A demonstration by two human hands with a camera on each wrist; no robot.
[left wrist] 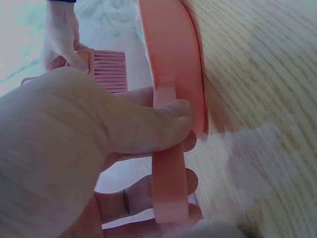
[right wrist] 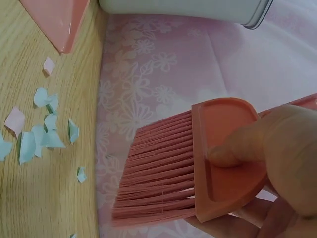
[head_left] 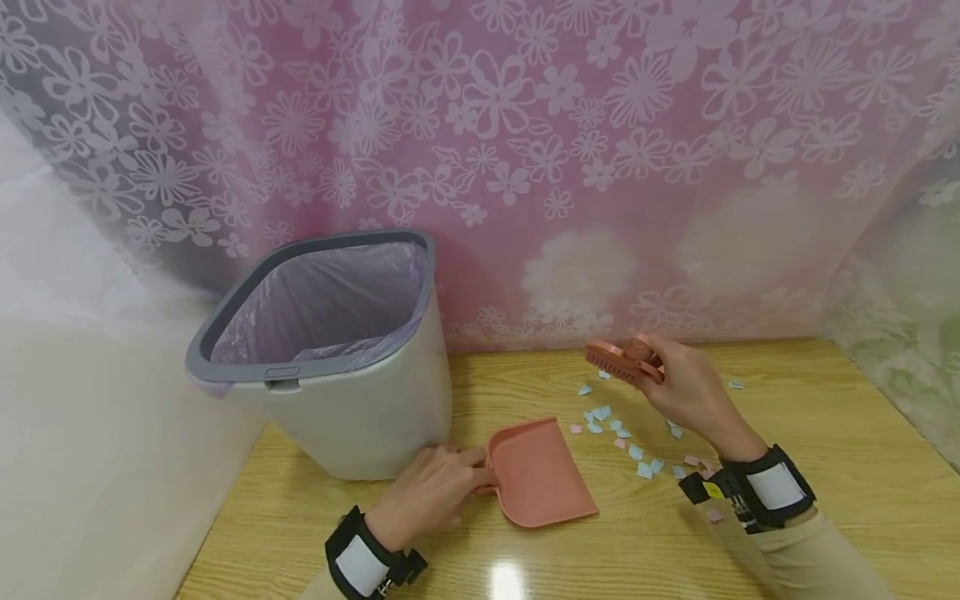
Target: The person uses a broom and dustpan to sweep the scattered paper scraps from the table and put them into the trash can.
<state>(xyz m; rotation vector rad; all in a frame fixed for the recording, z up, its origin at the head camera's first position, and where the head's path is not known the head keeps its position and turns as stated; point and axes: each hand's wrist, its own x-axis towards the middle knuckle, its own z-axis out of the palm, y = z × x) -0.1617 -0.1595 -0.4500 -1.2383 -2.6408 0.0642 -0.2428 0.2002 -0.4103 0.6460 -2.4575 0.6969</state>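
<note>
My left hand grips the handle of a coral-pink dustpan, thumb on top in the left wrist view. The pan lies on the wooden table with its wide edge facing right. In my right hand is a small coral hand brush, held above the table. Its bristles show plainly in the right wrist view, with the thumb pressed on the brush's body. Scattered blue and pink paper scraps lie on the table between the dustpan and the right hand. The dustpan's visible inside surface bears no scraps.
A pale grey trash bin with a purple-tinted liner stands behind the left hand, at the table's left. A pink flowered curtain hangs along the table's back edge. The wooden table reaches farther to the right.
</note>
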